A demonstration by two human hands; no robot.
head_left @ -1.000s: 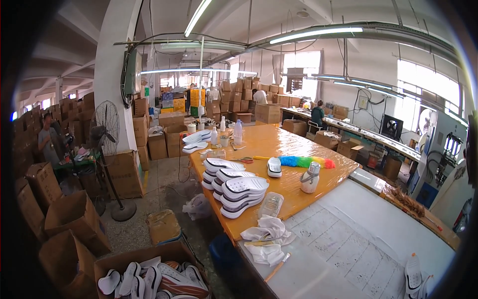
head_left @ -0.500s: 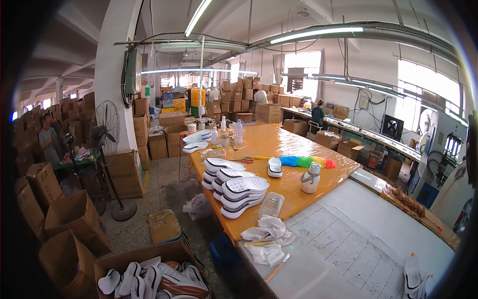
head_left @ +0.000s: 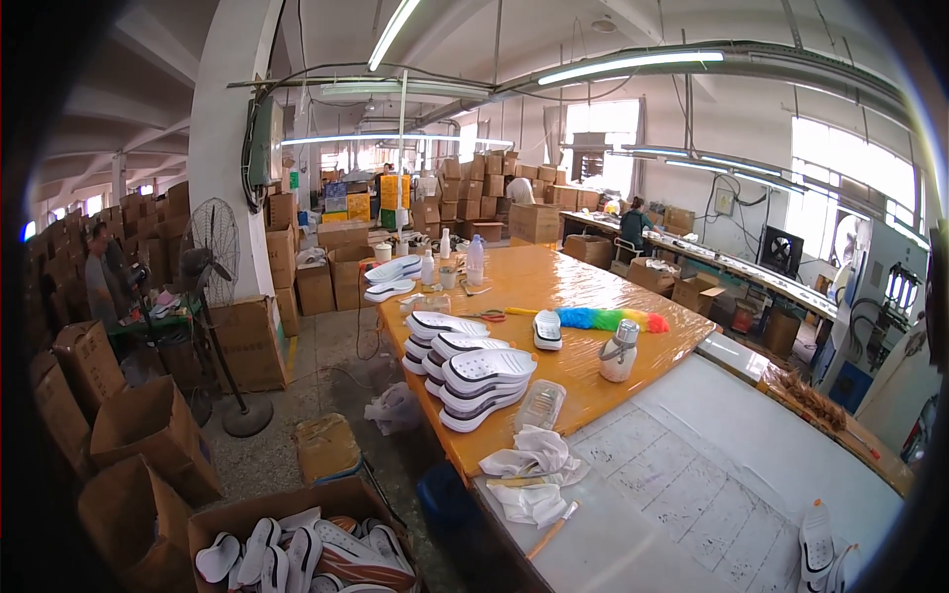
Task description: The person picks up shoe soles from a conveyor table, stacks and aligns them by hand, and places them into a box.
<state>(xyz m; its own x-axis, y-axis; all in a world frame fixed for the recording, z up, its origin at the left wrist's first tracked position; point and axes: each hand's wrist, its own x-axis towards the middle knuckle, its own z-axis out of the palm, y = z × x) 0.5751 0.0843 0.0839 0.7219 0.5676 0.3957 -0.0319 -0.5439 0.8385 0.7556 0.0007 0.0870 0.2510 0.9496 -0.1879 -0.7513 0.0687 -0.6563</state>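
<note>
Neither of my hands is in the head view. Several white shoe soles with dark edging are stacked along the left side of an orange-brown table. A single sole lies farther in, beside a rainbow-coloured duster. To its right stands a squat bottle with a silvery top. Near the front lie a clear plastic container and a crumpled white cloth. A wooden-handled brush rests on the pale work surface. More soles sit at its lower right.
An open carton of soles stands at the lower left, near other cartons and a pedestal fan. Bottles and scissors occupy the table's far part. One person is at the far left, another at the back bench.
The person at the far left has shifted posture slightly. Things on the table have not moved, and my hands are out of view in both frames.
</note>
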